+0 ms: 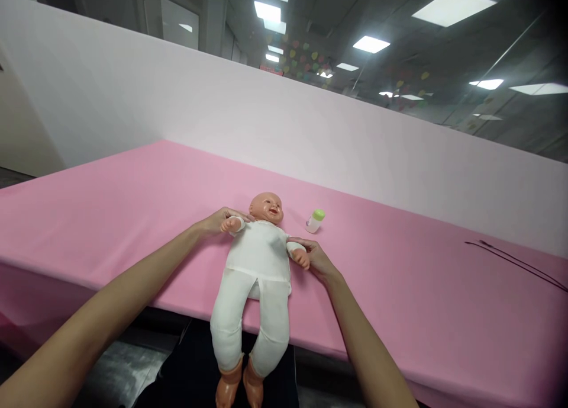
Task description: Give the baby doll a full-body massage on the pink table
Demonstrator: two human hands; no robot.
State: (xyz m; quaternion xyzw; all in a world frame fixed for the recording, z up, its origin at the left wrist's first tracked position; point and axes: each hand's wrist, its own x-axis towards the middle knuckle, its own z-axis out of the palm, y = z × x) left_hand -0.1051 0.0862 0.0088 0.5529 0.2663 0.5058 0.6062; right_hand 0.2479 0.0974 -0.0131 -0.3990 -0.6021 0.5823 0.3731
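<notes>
A baby doll [258, 251] in a white top and white trousers lies on its back on the pink-covered table [377, 278]. Its legs hang over the front edge, and its feet point toward me. My left hand [227, 215] grips the doll at the shoulder on the left, fingertips near its neck. On the other side, my right hand [316, 257] is around the doll's upper arm, thumb side partly hidden behind the doll's forearm. Beside the doll's head stands a small bottle [315, 221] with a green cap, touched by neither hand.
A white partition [284, 127] rises along the table's back edge, with glass above it. Two thin dark cords [517, 263] lie on the cloth at the far right. My lap in dark trousers [186, 366] is below the table's front edge.
</notes>
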